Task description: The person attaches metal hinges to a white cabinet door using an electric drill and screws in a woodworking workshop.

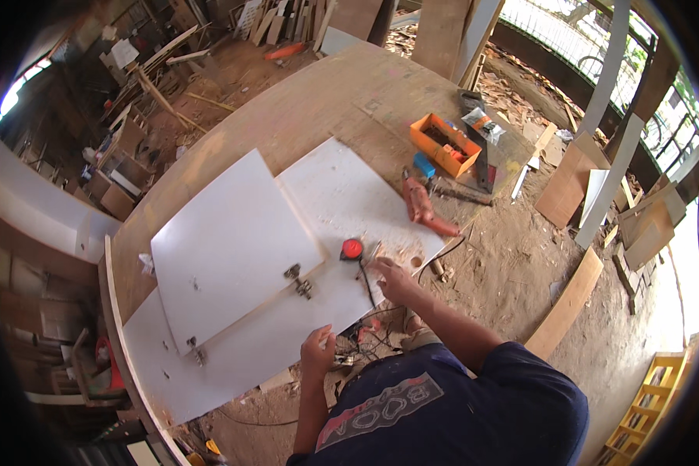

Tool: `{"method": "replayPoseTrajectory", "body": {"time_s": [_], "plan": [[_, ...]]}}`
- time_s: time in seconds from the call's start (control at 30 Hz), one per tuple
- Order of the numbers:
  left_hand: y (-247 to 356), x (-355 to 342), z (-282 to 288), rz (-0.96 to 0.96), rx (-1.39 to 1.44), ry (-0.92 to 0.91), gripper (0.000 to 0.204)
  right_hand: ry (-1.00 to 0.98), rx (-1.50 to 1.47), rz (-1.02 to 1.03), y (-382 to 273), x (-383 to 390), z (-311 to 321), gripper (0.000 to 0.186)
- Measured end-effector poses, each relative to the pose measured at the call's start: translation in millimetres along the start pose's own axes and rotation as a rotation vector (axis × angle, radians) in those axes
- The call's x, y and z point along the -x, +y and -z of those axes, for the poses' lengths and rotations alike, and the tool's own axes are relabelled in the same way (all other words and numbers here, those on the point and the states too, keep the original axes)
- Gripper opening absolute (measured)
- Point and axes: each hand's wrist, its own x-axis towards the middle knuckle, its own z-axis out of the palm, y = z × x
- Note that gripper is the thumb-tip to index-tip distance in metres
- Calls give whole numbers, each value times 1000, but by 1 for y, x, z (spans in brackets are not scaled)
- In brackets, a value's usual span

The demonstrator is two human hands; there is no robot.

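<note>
A smaller white panel (225,241) with metal hinges (297,281) on its edge lies over a larger white board (342,186) on the workbench. My right hand (394,281) is above the larger board's near edge, fingers drawn together; what they hold, if anything, is too small to name. Just left of it is a red and black tape measure (352,249) with a black strap. Wood shavings (396,255) and a round hole (416,262) are beside that hand. My left hand (317,351) is curled at the board's near edge, its grip partly hidden.
An orange-red power drill (421,206) rests at the board's right, its cord (446,252) hanging off the bench. Beyond stand an orange box (445,145) of small parts and a plastic packet (483,124). Wood offcuts (571,299) and a yellow ladder-like frame (648,404) are at right.
</note>
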Motion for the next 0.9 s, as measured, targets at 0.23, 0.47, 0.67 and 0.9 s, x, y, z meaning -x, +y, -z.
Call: {"method": "replayPoseTrajectory", "body": {"time_s": [0.23,0.47,0.67,0.9], "plan": [[69,-57,-72,23,-38,-95,31,858,-158,21,97,-77,175,10],[102,-84,-108,95,-138,-70,29,1167,-40,-432,311,-195,355,40],[107,-101,-128,64,-218,-87,28,960,177,-795,406,-233,404,47],[127,-129,-140,49,-170,-58,28,980,-594,-149,344,-231,432,21]]}}
